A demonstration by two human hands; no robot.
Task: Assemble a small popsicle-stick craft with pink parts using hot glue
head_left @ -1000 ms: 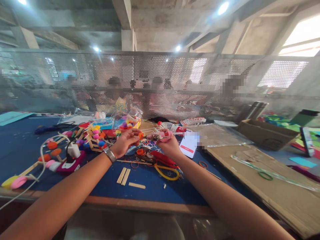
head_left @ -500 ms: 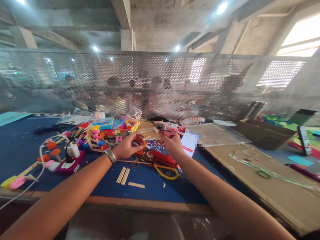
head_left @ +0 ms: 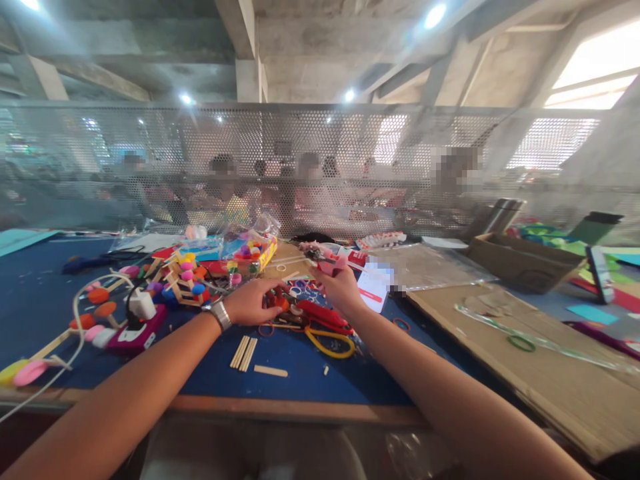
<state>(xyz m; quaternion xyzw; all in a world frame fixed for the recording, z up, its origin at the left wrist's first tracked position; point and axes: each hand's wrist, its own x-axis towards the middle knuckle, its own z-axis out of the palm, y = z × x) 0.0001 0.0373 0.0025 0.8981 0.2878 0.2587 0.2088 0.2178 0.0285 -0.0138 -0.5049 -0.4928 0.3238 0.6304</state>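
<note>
My right hand (head_left: 341, 288) is wrapped around a pink glue gun (head_left: 330, 263), holding it above the middle of the blue-topped table. To its left, my left hand (head_left: 255, 301) reaches over the clutter with fingers curved and apart. Its thumb and fingertips are close to a small orange piece (head_left: 283, 304); whether they touch it cannot be made out. Below my right hand lie a red tool (head_left: 325, 316) and a yellow loop (head_left: 330, 345). Several wooden craft sticks (head_left: 244, 353) lie nearer the front edge, with one single stick (head_left: 271, 371) apart from them.
At left stand a purple power strip (head_left: 137, 331) with a white plug and cable, and stick models (head_left: 187, 283) with coloured pompoms. A lit phone (head_left: 375, 287) lies right of my right hand. Farther right are cardboard (head_left: 480, 333) and an open box (head_left: 525, 263). A perforated screen (head_left: 320, 167) runs behind.
My left hand has come down closer to the small orange piece. My right hand keeps hold of the glue gun in nearly the same place. The view has shifted slightly.
</note>
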